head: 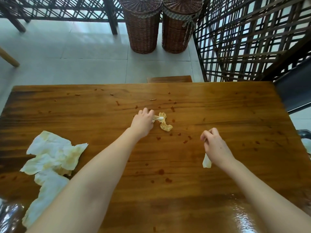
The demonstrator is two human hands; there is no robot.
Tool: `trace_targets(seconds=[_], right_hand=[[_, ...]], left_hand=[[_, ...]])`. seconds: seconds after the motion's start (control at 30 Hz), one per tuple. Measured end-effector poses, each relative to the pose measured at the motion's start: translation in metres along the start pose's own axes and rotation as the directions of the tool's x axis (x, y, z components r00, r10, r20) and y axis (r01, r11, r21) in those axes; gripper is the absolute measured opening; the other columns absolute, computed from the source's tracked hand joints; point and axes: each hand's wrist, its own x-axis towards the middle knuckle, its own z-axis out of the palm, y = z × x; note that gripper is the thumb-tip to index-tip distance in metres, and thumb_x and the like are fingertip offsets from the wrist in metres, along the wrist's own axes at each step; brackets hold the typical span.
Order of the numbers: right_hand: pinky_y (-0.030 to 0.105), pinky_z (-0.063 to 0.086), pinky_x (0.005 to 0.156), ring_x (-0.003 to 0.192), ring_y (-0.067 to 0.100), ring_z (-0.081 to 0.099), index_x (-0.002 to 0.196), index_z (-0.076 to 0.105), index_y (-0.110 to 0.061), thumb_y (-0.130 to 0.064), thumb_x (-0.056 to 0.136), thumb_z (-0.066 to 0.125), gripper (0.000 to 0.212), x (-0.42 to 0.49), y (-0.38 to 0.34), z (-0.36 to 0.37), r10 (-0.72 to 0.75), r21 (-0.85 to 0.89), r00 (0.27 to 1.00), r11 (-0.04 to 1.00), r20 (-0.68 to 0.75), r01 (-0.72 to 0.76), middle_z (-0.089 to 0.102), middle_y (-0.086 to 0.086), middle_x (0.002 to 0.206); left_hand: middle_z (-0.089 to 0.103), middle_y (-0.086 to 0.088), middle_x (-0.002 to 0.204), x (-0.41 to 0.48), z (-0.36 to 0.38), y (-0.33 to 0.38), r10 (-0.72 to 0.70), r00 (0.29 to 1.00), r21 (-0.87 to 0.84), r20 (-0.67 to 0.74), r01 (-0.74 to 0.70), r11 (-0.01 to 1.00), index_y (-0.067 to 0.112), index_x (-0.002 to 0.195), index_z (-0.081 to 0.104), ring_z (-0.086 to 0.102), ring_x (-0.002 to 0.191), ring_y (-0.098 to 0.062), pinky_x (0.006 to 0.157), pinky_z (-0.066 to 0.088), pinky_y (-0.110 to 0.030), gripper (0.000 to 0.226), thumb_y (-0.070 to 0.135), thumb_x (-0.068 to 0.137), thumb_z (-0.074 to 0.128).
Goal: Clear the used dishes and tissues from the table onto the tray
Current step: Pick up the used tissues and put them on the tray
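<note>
While the right hand (214,145) curls round a pale tissue scrap (206,161), likely gathering litter, the left hand (143,121) pinches a crumpled yellow-stained tissue (165,123) on the brown wooden bench (235,106).

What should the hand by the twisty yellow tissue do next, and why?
Probably the left hand should lift the twisted tissue off the table: its fingers pinch one end while the rest lies on the wood. The right hand is busy holding a tissue scrap, and the bigger tissue pile lies further left. No tray is in view.
</note>
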Motion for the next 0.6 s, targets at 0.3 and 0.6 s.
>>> trace_targets(seconds=[0.3, 0.6], right_hand=[[0.014, 0.041, 0.053, 0.067, 0.01, 0.051, 0.092, 0.052, -0.02, -0.006, 0.095, 0.048, 0.015, -0.002, -0.005, 0.0, -0.02, -0.014, 1.0, 1.0, 0.0, 0.02, 0.042, -0.003, 0.101], [0.023, 0.041, 0.05, 0.064, 0.012, 0.05, 0.092, 0.051, -0.02, -0.005, 0.095, 0.046, 0.016, 0.035, -0.066, 0.004, -0.113, 0.013, 0.994, 0.993, -0.001, 0.113, 0.039, -0.003, 0.101]], left_hand=[[0.045, -0.012, 0.117, -0.006, 0.004, 0.005, 0.096, 0.995, 0.063, -0.019, -0.095, 0.994, 0.011, 0.124, 0.038, 0.048, 0.1, -0.027, 0.072, 0.038, -0.03, 0.036, 0.015, 0.094, 0.056], [0.049, -0.011, 0.117, -0.049, -0.031, -0.038, -0.023, 0.99, -0.052, -0.141, 0.016, 0.999, 0.011, 0.127, 0.039, 0.047, 0.099, -0.024, 0.08, 0.047, -0.033, 0.039, 0.014, 0.093, 0.057]])
